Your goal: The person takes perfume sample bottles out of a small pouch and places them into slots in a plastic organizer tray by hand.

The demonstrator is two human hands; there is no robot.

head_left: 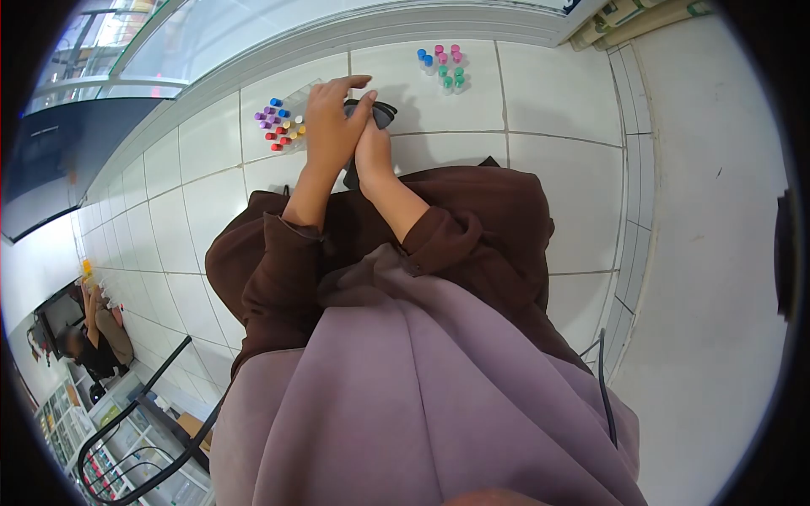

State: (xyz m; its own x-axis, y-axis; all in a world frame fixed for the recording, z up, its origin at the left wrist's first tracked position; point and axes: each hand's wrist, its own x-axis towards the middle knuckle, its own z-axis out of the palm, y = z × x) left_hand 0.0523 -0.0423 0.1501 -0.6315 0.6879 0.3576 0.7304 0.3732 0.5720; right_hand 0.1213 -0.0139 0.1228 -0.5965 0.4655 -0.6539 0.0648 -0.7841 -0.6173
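My left hand [332, 120] is above the floor, fingers extended and thumb apart, its palm side against my right hand. My right hand [374, 156] meets it at the wrist and palm, its fingers mostly hidden. A dark grey and black object [384, 115] shows between and beyond the hands; its shape is partly covered. Left of the hands stand several small vials with purple, blue, red, yellow and white caps [274, 118], beside a clear plastic piece [297, 101]. Farther right are several vials with blue, pink and green caps [445, 71].
White floor tiles [557, 101] lie around the hands, with a glass-fronted case frame [380, 25] beyond. Brown-sleeved arms and clothed legs are close below. A black metal frame [139, 405] stands lower left, and another person [101, 337] sits at far left.
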